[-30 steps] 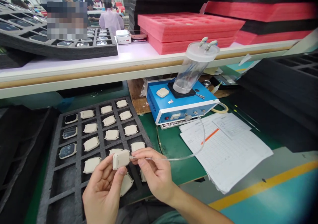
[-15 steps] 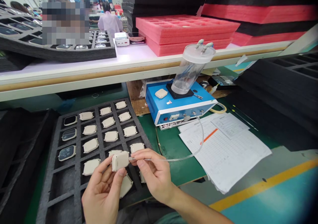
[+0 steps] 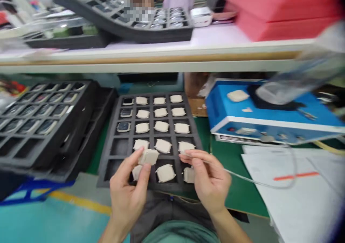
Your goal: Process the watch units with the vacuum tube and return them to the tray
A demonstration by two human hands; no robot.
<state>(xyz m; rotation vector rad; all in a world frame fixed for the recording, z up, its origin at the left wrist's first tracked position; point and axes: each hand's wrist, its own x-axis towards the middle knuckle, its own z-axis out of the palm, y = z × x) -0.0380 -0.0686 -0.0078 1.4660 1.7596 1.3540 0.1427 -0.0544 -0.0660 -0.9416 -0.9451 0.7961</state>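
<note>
My left hand (image 3: 126, 185) pinches a beige smartwatch case (image 3: 150, 157) between thumb and fingers, raised over the lower part of a dark foam tray (image 3: 108, 148). A thin clear tube (image 3: 250, 180) is gripped near its end in my right hand (image 3: 211, 180), over the tray's right side. The tube's end and the held case are apart. Most of the tray's pockets hold similar beige cases, such as this case (image 3: 161, 126). In its left column lie three smartwatches with dark screens, including this smartwatch (image 3: 123, 127).
A blue box (image 3: 272, 119) with a clear cylinder (image 3: 280, 92) stands at right, a beige case (image 3: 238, 96) on top. Papers (image 3: 258, 164) lie below it. Stacked watch trays (image 3: 63, 139) are at left. A white shelf (image 3: 212, 42) crosses behind, carrying red foam (image 3: 269, 13).
My view has swung left, bringing the left-hand tray stack into sight. My hands have drawn apart; the tube's end, earlier at the case's edge, is now away from it.
</note>
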